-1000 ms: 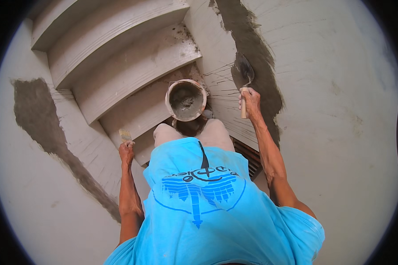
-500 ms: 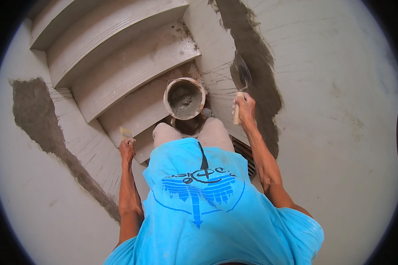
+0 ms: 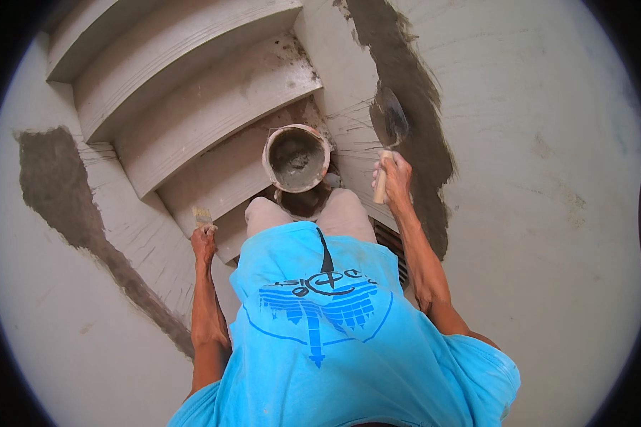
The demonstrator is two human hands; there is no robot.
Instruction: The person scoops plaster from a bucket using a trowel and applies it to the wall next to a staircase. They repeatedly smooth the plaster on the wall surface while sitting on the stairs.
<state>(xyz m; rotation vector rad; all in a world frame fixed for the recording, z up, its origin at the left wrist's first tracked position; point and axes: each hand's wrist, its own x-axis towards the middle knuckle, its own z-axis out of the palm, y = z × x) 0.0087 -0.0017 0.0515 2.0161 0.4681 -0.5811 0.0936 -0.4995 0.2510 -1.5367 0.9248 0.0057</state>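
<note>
Your right hand (image 3: 399, 174) is clamped on the pale handle of a trowel (image 3: 389, 117), fingers wrapped around the grip with no gap to be seen between palm and handle. The butt of the handle sticks out below your fist, pointing back toward you, and the pointed metal blade reaches forward from the other end. That blade lies over the left edge of a dark grey mortar patch (image 3: 424, 135) on the pale wall (image 3: 520, 178) to your right; whether it presses on the surface or hangs just off it, you cannot tell from this view.

Your left hand (image 3: 204, 243) is closed around the lower part of a flat brush (image 3: 202, 215), with the pale bristle end standing up out of your fist. Your fingers are bunched together there, though their exact placing is too small to make out. The brush is near the edge of a pale step (image 3: 221, 174), apart from the second dark mortar band (image 3: 60, 178) farther to your left.

Between your two hands, just beyond your knees, sits a round bucket (image 3: 300, 190) with wet grey mortar (image 3: 296, 164) inside. Neither hand touches it. Your light blue shirt (image 3: 320, 313) fills the lower middle of the view.
</note>
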